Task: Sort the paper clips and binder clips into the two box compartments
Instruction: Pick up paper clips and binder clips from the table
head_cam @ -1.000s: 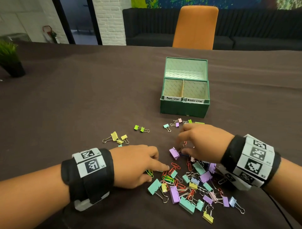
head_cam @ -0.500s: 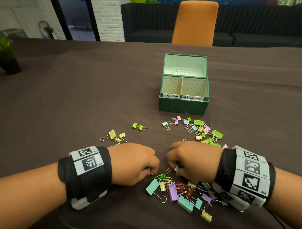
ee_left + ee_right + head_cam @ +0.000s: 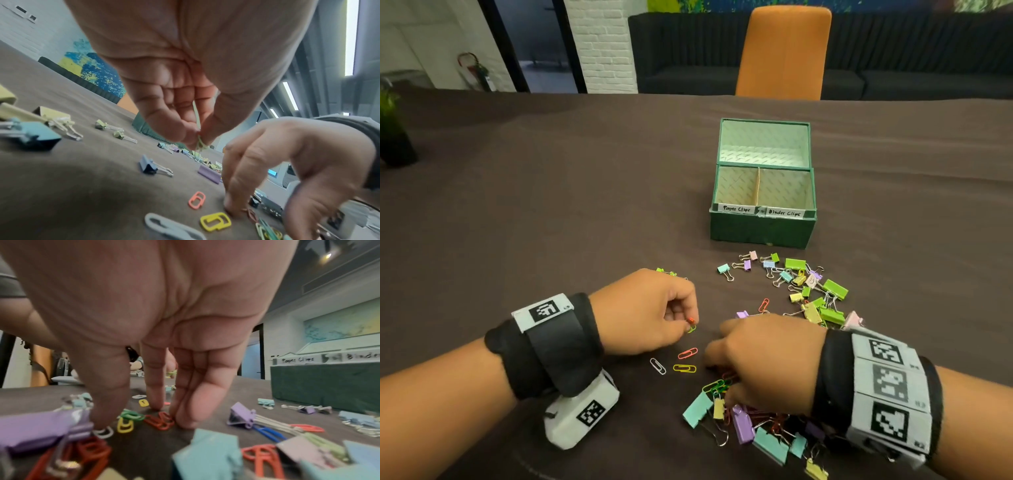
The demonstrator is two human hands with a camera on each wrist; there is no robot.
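The green box [image 3: 763,233] stands open past the clips, with its left compartment [image 3: 736,188] labelled Paper Clips and its right compartment [image 3: 784,190] labelled Binder Clips; both look bare. My left hand [image 3: 689,323] pinches a red and a green paper clip [image 3: 691,325] just above the cloth; the held clip [image 3: 197,139] also shows in the left wrist view. My right hand [image 3: 717,365] stands fingers-down at the pile's left edge, its fingertips [image 3: 183,421] touching red paper clips [image 3: 160,420]. White [image 3: 657,366], pink [image 3: 687,353] and yellow [image 3: 684,368] paper clips lie loose between the hands.
A mixed pile of binder clips and paper clips [image 3: 756,428] lies under and in front of my right wrist. More binder clips [image 3: 808,291] are scattered just in front of the box. An orange chair [image 3: 784,51] stands at the far edge and a plant [image 3: 390,130] at far left.
My left hand has lifted off the pile and drawn left, now pinching paper clips. The right hand has straightened its fingers onto the pile's left edge. Three loose paper clips now show between the hands.
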